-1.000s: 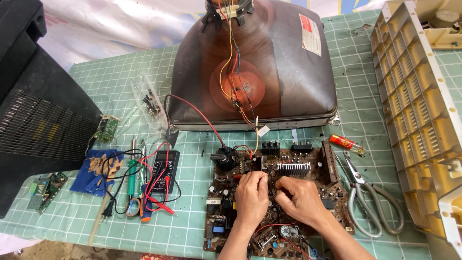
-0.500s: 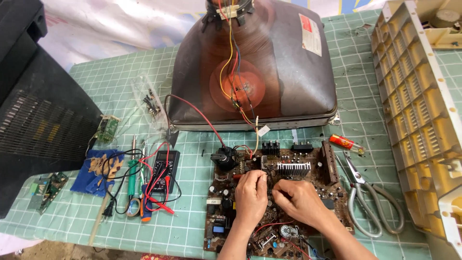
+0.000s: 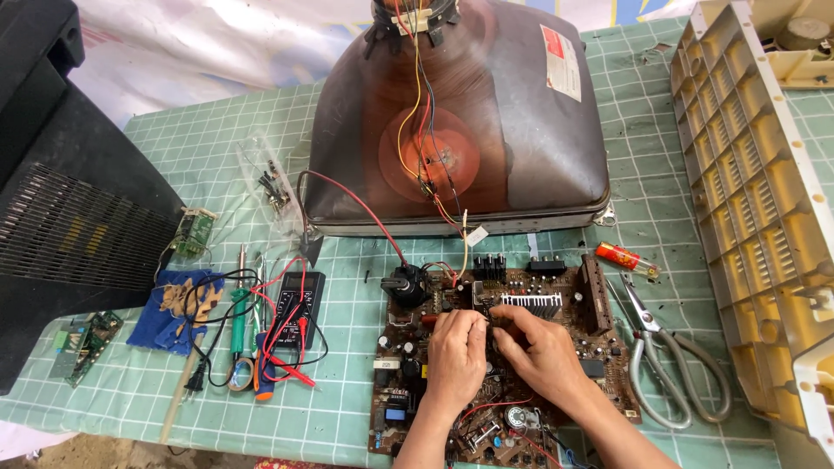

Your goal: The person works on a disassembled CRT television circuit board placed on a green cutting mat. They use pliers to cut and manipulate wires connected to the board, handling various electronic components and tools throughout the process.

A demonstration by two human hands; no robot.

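a: the brown rectangular circuit board (image 3: 504, 365) lies flat on the green gridded cutting mat (image 3: 347, 408), just in front of the big dark glass picture tube (image 3: 460, 122). its near edge runs out of the bottom of the frame, so the full outline is cut off.

b: which way does it run?

a: its long axis looks left to right across the mat, parallel to the tube's front rim, with the black finned heat sink (image 3: 532, 303) along the far side.

b: and the hands?

a: both rest on the middle of the board. the left hand (image 3: 456, 356) has its fingers curled down, and the right hand (image 3: 543, 352) is curled too, fingertips meeting the left near the heat sink. what they pinch is hidden under the fingers; i cannot tell if either grips anything.

b: around it?

a: red, yellow and black wires (image 3: 426, 148) run from the tube down to the board. right of the board lie grey metal scissors (image 3: 669, 347) and a small red lighter (image 3: 627, 259). to the left sit a black multimeter (image 3: 300, 300) with red leads, a green-handled soldering iron (image 3: 241, 304), and a blue cloth (image 3: 178, 308). a cream plastic ribbed casing (image 3: 756, 200) stands at the right edge, partly out of view.
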